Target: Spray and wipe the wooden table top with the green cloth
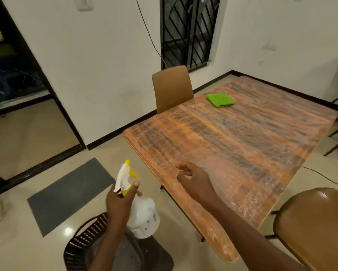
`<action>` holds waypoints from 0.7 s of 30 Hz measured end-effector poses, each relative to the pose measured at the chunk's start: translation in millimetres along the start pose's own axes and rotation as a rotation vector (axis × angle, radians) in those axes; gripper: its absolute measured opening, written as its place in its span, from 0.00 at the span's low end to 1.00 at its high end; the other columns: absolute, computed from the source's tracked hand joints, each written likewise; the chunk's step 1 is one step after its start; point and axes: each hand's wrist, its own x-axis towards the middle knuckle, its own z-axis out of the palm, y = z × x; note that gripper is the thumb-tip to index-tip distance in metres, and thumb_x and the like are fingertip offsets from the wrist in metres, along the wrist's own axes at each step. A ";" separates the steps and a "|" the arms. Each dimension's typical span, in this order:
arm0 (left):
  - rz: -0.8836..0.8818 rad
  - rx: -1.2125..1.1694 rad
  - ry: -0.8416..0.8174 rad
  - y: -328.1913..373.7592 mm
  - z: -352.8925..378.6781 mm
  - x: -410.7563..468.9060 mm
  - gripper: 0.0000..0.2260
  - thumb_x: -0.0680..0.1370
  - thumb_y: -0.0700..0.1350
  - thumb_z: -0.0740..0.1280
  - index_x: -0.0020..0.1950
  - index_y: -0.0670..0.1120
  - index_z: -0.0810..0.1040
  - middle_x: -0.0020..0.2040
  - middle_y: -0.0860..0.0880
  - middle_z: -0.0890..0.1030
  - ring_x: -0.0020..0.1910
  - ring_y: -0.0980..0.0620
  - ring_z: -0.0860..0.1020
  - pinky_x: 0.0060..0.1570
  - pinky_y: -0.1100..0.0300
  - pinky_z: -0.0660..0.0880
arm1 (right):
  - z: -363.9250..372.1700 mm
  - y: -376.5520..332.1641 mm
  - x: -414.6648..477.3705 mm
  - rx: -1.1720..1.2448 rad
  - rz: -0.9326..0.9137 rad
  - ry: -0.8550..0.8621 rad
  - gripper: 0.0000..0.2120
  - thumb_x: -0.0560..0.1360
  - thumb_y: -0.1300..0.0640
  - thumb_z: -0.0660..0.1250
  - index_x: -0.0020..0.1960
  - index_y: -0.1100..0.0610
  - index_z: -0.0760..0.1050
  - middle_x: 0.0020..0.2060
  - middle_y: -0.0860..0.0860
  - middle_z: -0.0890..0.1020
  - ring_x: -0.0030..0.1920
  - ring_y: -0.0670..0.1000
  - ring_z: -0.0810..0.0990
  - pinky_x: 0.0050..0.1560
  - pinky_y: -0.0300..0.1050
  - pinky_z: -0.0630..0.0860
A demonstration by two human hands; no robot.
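Observation:
The wooden table top (242, 137) stretches from the centre to the right, its worn surface streaked pale. A folded green cloth (220, 99) lies near the table's far left edge. My left hand (121, 204) grips the neck of a white spray bottle (142, 218) with a yellow and white trigger head, held left of the table's near corner, above the floor. My right hand (193, 178) hovers over the table's near left edge, fingers loosely curled and holding nothing.
A tan chair (172, 89) stands at the table's far left side and another tan chair (312, 222) at the near right. A dark wicker chair (86, 243) sits below my left arm. A grey mat (70, 194) lies on the floor.

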 end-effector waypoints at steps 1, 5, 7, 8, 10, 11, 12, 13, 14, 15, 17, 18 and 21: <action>0.015 -0.045 -0.058 18.4 12.7 -2.7 0.04 0.75 0.46 0.71 0.46 0.48 0.79 0.34 0.42 0.84 0.35 0.48 0.82 0.40 0.58 0.77 | -12.8 -3.9 4.5 0.009 -0.018 -0.001 0.15 0.76 0.58 0.64 0.62 0.54 0.76 0.56 0.45 0.79 0.53 0.42 0.76 0.41 0.25 0.67; 0.084 -0.162 -0.145 80.0 69.8 -9.6 0.04 0.77 0.45 0.70 0.50 0.53 0.78 0.32 0.36 0.79 0.30 0.43 0.78 0.35 0.54 0.77 | -74.8 -13.9 24.5 0.052 -0.114 0.041 0.12 0.76 0.57 0.65 0.60 0.53 0.77 0.53 0.44 0.79 0.50 0.41 0.76 0.39 0.24 0.67; 0.109 -0.194 -0.132 103.4 102.4 -7.8 0.10 0.77 0.44 0.69 0.56 0.56 0.76 0.32 0.39 0.76 0.27 0.46 0.74 0.33 0.55 0.74 | -116.5 -14.7 35.9 0.062 -0.148 0.066 0.13 0.76 0.57 0.65 0.60 0.53 0.77 0.52 0.44 0.79 0.48 0.41 0.76 0.40 0.27 0.68; 0.089 -0.216 -0.124 114.1 118.5 -7.6 0.16 0.77 0.44 0.69 0.63 0.55 0.72 0.35 0.41 0.75 0.26 0.47 0.73 0.31 0.56 0.73 | -137.4 -13.4 41.8 0.064 -0.160 0.076 0.12 0.76 0.57 0.65 0.59 0.53 0.77 0.51 0.44 0.79 0.47 0.40 0.76 0.40 0.29 0.69; -0.011 -0.234 -0.117 130.6 146.6 -5.6 0.25 0.76 0.46 0.71 0.69 0.52 0.62 0.39 0.41 0.74 0.24 0.49 0.72 0.29 0.57 0.74 | -175.4 -9.8 53.7 0.072 -0.169 0.099 0.12 0.75 0.57 0.66 0.57 0.52 0.78 0.50 0.45 0.81 0.47 0.41 0.78 0.42 0.35 0.72; -0.048 -0.221 -0.118 137.3 159.4 -7.0 0.26 0.76 0.47 0.71 0.67 0.51 0.59 0.40 0.41 0.74 0.24 0.50 0.73 0.29 0.57 0.74 | -193.3 -7.5 58.1 0.070 -0.172 0.103 0.12 0.75 0.57 0.66 0.57 0.52 0.79 0.50 0.46 0.81 0.48 0.43 0.78 0.44 0.37 0.72; -0.048 -0.197 -0.119 143.0 170.8 -8.3 0.27 0.76 0.47 0.71 0.67 0.51 0.58 0.41 0.43 0.75 0.24 0.50 0.73 0.29 0.57 0.74 | -208.7 -5.2 62.5 0.067 -0.175 0.106 0.12 0.75 0.57 0.66 0.57 0.52 0.79 0.50 0.46 0.81 0.49 0.44 0.78 0.45 0.39 0.72; -0.020 -0.167 -0.122 149.0 181.7 -9.1 0.27 0.76 0.47 0.72 0.68 0.51 0.59 0.42 0.46 0.76 0.24 0.50 0.73 0.29 0.57 0.74 | -223.2 -3.3 66.9 0.064 -0.183 0.111 0.12 0.74 0.57 0.66 0.57 0.53 0.79 0.50 0.46 0.81 0.49 0.44 0.78 0.46 0.39 0.72; 0.011 -0.142 -0.124 154.0 189.5 -10.0 0.27 0.76 0.46 0.72 0.69 0.52 0.61 0.44 0.50 0.77 0.24 0.50 0.72 0.30 0.57 0.74 | -234.1 -1.5 69.9 0.063 -0.187 0.119 0.12 0.74 0.58 0.66 0.57 0.53 0.79 0.49 0.47 0.81 0.49 0.45 0.78 0.46 0.39 0.71; 0.045 -0.121 -0.116 158.8 197.6 -9.8 0.25 0.76 0.46 0.71 0.69 0.54 0.64 0.44 0.52 0.78 0.24 0.50 0.72 0.31 0.56 0.73 | -245.5 0.1 72.4 0.064 -0.195 0.123 0.12 0.74 0.58 0.66 0.57 0.53 0.79 0.49 0.47 0.81 0.49 0.45 0.78 0.47 0.38 0.71; 0.096 -0.090 -0.089 165.6 209.1 -7.7 0.19 0.76 0.45 0.71 0.62 0.60 0.69 0.38 0.55 0.79 0.25 0.51 0.71 0.32 0.56 0.72 | -263.2 5.0 78.1 0.063 -0.210 0.120 0.12 0.74 0.59 0.66 0.57 0.53 0.78 0.49 0.47 0.81 0.49 0.45 0.78 0.44 0.38 0.71; 0.115 -0.074 -0.082 169.8 214.3 -6.9 0.19 0.76 0.45 0.71 0.60 0.63 0.69 0.35 0.56 0.79 0.25 0.51 0.71 0.32 0.56 0.72 | -270.8 6.6 82.6 0.057 -0.212 0.119 0.12 0.74 0.59 0.66 0.57 0.53 0.78 0.49 0.47 0.81 0.48 0.45 0.78 0.43 0.37 0.70; 0.142 -0.020 -0.055 182.3 226.0 3.0 0.15 0.76 0.46 0.71 0.53 0.65 0.71 0.31 0.48 0.76 0.26 0.50 0.72 0.33 0.55 0.72 | -286.5 5.0 101.5 0.036 -0.221 0.131 0.13 0.74 0.60 0.66 0.57 0.54 0.79 0.50 0.48 0.81 0.48 0.45 0.78 0.46 0.39 0.69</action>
